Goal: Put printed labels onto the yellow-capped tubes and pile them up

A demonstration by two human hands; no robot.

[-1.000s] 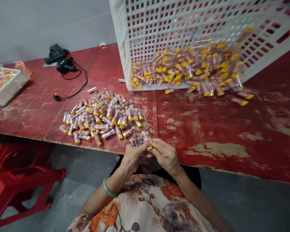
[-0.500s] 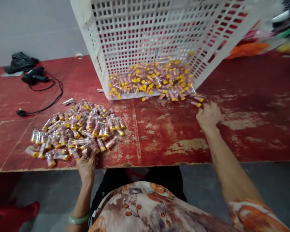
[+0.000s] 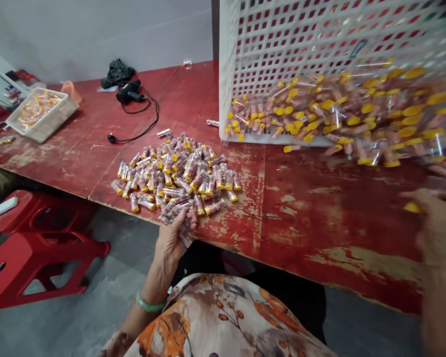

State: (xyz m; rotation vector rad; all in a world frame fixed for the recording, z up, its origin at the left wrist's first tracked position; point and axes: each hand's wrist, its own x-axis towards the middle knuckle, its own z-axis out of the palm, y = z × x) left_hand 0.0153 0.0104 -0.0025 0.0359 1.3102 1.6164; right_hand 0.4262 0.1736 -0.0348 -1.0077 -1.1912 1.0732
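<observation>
My left hand (image 3: 173, 235) is closed around several clear wrapped tubes at the near edge of a pile of yellow-capped tubes (image 3: 167, 171) on the red table. On the far right, my right hand (image 3: 436, 218) is smeared by motion. A yellow cap (image 3: 412, 207) shows against its fingers, but the grip is unclear. Beyond it, many pinkish tubes with yellow caps (image 3: 299, 116) lie in a white plastic basket (image 3: 228, 64) tipped on its side, some spilling over its lower rim.
A black corded device (image 3: 130, 92) and a black plastic bag (image 3: 118, 73) lie near the wall. At the far left of the red table (image 3: 305, 198) stands a white tray (image 3: 52, 121) of similar items. Red stools (image 3: 22, 263) stand on the floor at the left.
The view has swung left, bringing the tray and stools into sight. My left hand has drawn slightly back from the pile with tubes in it. My right hand looks lower, away from the basket rim.
</observation>
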